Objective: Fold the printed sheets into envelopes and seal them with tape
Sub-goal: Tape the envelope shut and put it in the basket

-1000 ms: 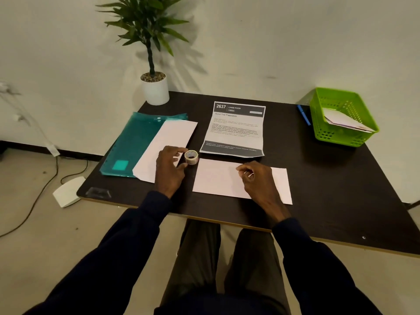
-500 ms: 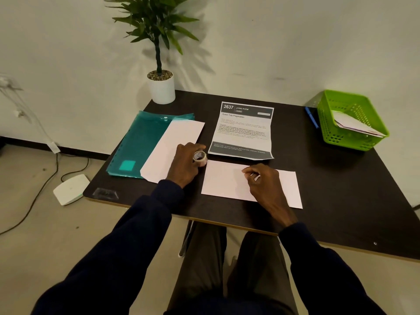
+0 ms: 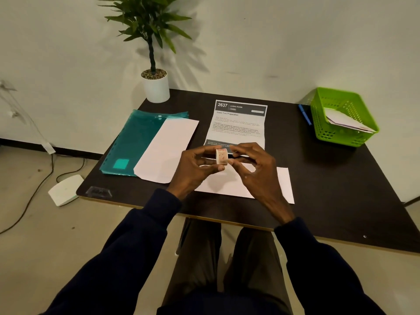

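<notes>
My left hand [image 3: 197, 166] holds a small roll of patterned tape [image 3: 222, 156] upright above the table, pinched between thumb and fingers. My right hand [image 3: 254, 169] is right beside the roll, its fingertips at the roll's right edge; whether they pinch the tape end is hidden. Under both hands a white envelope [image 3: 283, 186] lies flat on the dark table [image 3: 341, 189]. A printed sheet [image 3: 238, 123] headed "2637 Living Room" lies creased behind the hands. Another white envelope [image 3: 167, 150] lies to the left, partly over a teal plastic folder [image 3: 134, 142].
A green basket [image 3: 341, 117] with folded papers stands at the back right, a blue pen [image 3: 305, 114] beside it. A potted plant [image 3: 155, 84] stands at the back left corner. A white box [image 3: 64, 189] and cables lie on the floor to the left.
My left hand lifted the tape roll off the table and brought it to the middle. My right hand rose from the envelope and came up to the roll.
</notes>
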